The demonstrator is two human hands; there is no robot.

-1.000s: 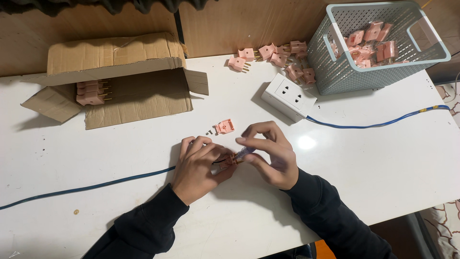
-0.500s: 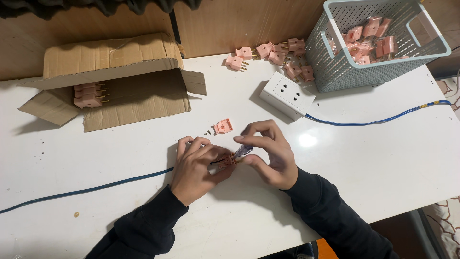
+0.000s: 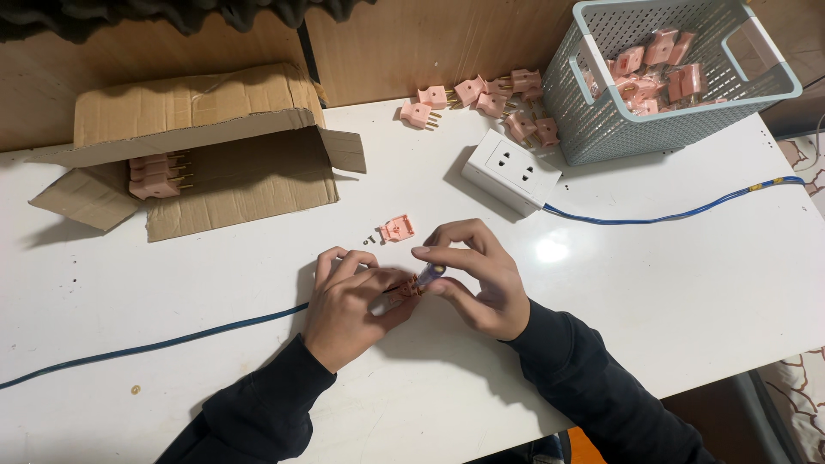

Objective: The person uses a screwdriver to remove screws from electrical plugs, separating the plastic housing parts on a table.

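Pink plug [image 3: 406,288] small, pinched between hands [image 3: 412,288].

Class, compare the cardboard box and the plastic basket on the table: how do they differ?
The cardboard box is brown, solid-walled and lies on its side with flaps open; the plastic basket is pale blue-grey, perforated and tilted. The box shows few pink plugs, the basket many. Both hold pink plugs.
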